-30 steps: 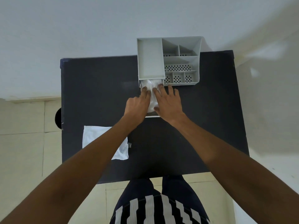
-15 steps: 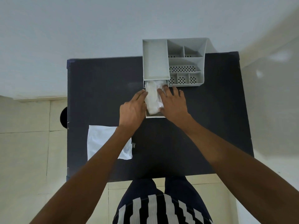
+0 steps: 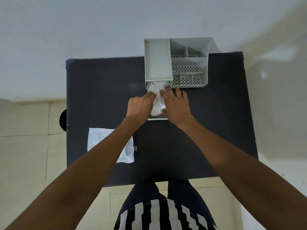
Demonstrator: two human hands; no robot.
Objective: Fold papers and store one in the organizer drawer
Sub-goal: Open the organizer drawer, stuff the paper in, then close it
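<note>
A grey desk organizer (image 3: 176, 62) stands at the far edge of the dark table (image 3: 99, 90). Its small drawer (image 3: 157, 119) is pulled out toward me and holds a crumpled white folded paper (image 3: 157, 98). My left hand (image 3: 140, 105) rests on the paper's left side, fingers pressing on it. On the paper's right side lies my right hand (image 3: 177, 105), fingers spread, pressing down too. A second white paper (image 3: 99, 138) lies flat at the table's near left, partly hidden by my left forearm.
The organizer has a long tray on its left and several perforated compartments on its right. A wall runs behind the table. Tiled floor shows on the left and near me. A dark round shape (image 3: 63, 120) sits at the table's left edge.
Both hands have shifted slightly on the paper in the drawer: the left hand moved back onto it, the right hand stayed pressing. The view drifted a little.
</note>
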